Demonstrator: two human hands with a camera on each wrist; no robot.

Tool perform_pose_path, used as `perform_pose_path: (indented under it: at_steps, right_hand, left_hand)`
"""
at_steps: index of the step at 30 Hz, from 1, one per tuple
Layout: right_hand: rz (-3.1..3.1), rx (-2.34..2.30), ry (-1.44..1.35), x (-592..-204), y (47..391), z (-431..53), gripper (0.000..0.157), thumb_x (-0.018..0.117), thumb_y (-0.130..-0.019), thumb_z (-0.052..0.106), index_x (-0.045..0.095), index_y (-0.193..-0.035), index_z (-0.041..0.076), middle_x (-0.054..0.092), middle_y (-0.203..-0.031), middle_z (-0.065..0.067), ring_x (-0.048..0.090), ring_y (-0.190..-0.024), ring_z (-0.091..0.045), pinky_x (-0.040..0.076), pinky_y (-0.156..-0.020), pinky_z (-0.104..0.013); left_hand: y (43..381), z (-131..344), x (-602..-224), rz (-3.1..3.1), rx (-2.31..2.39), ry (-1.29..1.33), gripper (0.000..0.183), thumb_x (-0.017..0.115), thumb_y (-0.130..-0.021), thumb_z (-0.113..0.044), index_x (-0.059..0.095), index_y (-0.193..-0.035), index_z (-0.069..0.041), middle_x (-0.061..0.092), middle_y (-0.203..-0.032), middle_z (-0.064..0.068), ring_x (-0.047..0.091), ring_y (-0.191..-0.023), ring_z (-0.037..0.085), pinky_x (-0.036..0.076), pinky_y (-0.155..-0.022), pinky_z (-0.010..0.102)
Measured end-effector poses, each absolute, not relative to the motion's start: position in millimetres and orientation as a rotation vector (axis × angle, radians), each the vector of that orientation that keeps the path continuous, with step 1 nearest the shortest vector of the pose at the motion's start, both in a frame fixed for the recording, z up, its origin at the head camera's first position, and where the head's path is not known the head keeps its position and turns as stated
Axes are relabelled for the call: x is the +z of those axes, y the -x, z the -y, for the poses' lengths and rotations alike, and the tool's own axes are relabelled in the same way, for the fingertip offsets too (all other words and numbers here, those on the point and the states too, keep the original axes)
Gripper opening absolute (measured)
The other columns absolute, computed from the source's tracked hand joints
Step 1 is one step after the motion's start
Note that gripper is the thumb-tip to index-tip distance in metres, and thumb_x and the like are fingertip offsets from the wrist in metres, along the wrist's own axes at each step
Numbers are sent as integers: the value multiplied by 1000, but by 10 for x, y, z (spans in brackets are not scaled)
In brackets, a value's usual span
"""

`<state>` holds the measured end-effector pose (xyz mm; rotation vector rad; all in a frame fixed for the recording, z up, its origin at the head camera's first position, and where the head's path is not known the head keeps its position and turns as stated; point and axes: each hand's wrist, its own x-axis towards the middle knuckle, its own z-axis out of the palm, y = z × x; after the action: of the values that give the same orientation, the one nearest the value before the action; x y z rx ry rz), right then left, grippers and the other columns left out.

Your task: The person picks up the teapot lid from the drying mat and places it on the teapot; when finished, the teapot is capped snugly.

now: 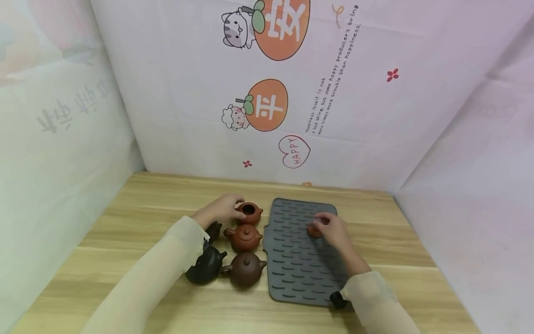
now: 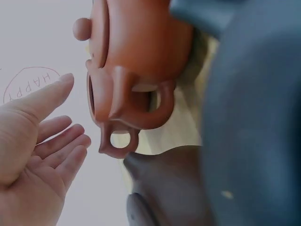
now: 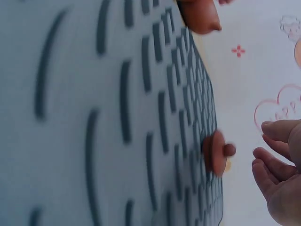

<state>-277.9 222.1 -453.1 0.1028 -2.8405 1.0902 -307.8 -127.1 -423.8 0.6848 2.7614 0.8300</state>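
Observation:
My left hand (image 1: 224, 208) is beside the lidless reddish-brown teapot (image 1: 254, 219), its fingers loosely bent. In the left wrist view, that hand (image 2: 44, 146) shows a gap between its fingers and the lidless pot's handle (image 2: 135, 143). My right hand (image 1: 333, 228) is over the dark grey ridged mat (image 1: 288, 260), just above a round reddish-brown teapot lid (image 1: 314, 231). The right wrist view shows the lid (image 3: 217, 153) flat on the mat, knob outward, apart from the relaxed fingers of the right hand (image 3: 284, 174).
A lidded reddish-brown teapot (image 1: 245, 239) and a dark brown teapot (image 1: 246, 271) stand in line nearer me. To their left are a black teapot (image 1: 206, 266) and a small dark pot (image 1: 214, 231), partly hidden by my left arm. Fabric walls enclose the wooden table (image 1: 175, 185).

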Motion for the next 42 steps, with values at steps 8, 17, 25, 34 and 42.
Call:
perform_pose_path:
  at_steps: [8,17,25,34,42]
  right_hand:
    - [2900,1069,-50,-4590,2832,-2380,29,68,-92,15,67,-116,-2,63,-111,-20,58,-102,-34,49,-82,-47]
    - [2947,1048,-60,-4708,2864,-2408,29,74,-88,18,69,-110,-2,67,-105,-17,62,-96,-31,50,-79,-46]
    - [2971,1079,-41,-4671,2837,-2349,21,76,-86,12,71,-102,0,67,-97,-11,61,-90,-27,50,-77,-44]
    - [2951,1075,-38,-4568,2880,-2186,19,75,-87,16,72,-103,4,67,-103,-12,61,-96,-29,49,-81,-46]
    - [2858,1183,-95,-4440,2949,-1642,19,77,-86,17,74,-102,7,69,-100,-8,63,-94,-26,51,-80,-44]
  left_hand:
    - [3249,1264,-4231,-2728,772,-637,58,74,-89,-15,49,-136,9,52,-135,24,48,-124,37,43,-99,46]
    - [3309,1314,-4323,-2677,841,-622,54,79,-83,-12,56,-128,8,59,-122,21,55,-113,35,47,-94,44]
    - [3331,1242,-4351,-2673,892,-594,53,79,-84,-13,57,-128,7,60,-123,20,56,-112,32,47,-93,42]
    - [3430,1267,-4429,-2665,935,-639,51,81,-83,-18,61,-124,6,62,-118,17,58,-108,30,49,-89,40]
    - [3314,1245,-4383,-2683,932,-593,45,79,-84,-10,62,-121,7,63,-114,17,59,-106,30,49,-89,41]
